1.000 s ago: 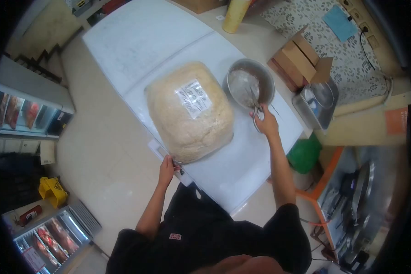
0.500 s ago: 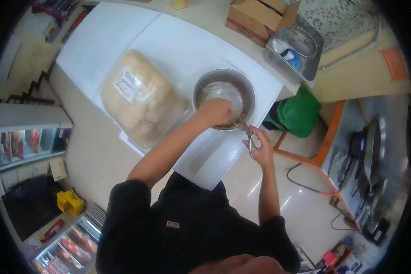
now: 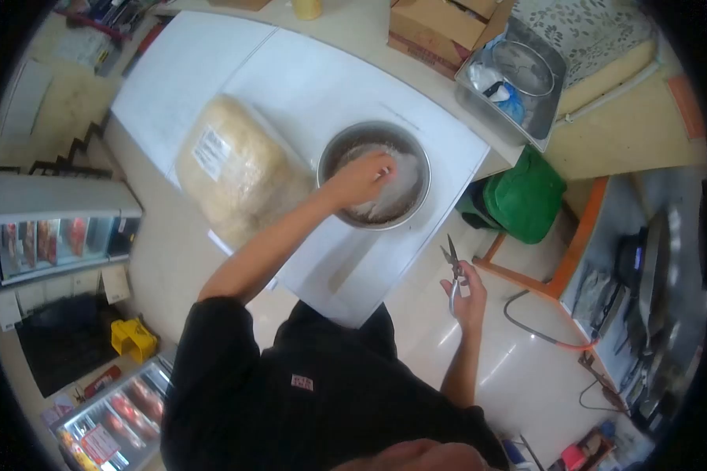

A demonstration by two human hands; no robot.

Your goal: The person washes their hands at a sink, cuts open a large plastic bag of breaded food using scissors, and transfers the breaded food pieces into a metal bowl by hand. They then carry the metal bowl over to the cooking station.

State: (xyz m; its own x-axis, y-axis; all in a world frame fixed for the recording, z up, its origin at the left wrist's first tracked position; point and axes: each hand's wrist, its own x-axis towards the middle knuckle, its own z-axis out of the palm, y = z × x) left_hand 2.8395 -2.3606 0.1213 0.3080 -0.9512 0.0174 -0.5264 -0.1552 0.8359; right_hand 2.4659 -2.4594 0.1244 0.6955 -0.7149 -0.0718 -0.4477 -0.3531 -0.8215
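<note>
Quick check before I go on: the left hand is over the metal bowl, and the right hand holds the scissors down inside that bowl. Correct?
Not quite: the scissors aren't inside the metal bowl. The head view shows the right hand holding them apart from it, beyond the white table's edge. The left hand is over the bowl, as you said.

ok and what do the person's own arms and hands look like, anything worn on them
The left hand and right hand are bare, with no gloves. The forearms are uncovered, with no watch or bracelet visible. Short black sleeves belong to a black top bearing a small pale patch, its dark markings too small to read.
</note>
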